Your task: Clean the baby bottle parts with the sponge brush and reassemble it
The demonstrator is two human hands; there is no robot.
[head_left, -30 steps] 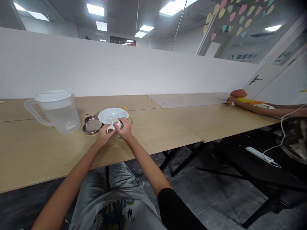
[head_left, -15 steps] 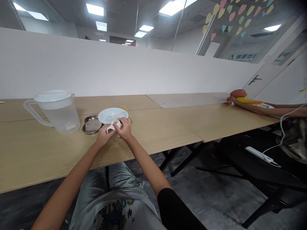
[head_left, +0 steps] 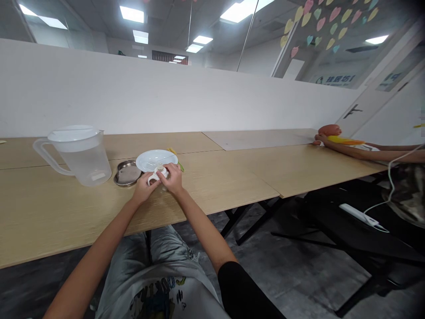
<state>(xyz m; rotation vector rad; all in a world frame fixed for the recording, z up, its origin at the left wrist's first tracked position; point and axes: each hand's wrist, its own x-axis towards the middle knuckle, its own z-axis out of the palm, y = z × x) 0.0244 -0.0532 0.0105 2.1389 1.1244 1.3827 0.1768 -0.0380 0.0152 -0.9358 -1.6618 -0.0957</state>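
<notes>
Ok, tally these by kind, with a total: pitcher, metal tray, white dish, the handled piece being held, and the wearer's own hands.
Pitcher: 1
Metal tray: 1
White dish: 1
White handled piece: 1
Own hands, left hand and right hand: 2
Total: 6

Small white piece (head_left: 160, 169), curved handle (head_left: 151, 177) at left, partly hidden, held in both hands (head_left: 142, 190) (head_left: 174, 179), near a white dish (head_left: 151, 156)

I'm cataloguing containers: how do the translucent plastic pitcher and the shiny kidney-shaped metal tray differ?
The translucent pitcher stands tall; the shiny metal tray is shallow. The pitcher has a white lid and curved handle; the tray is open. Both rest on the pale wooden table.
</notes>
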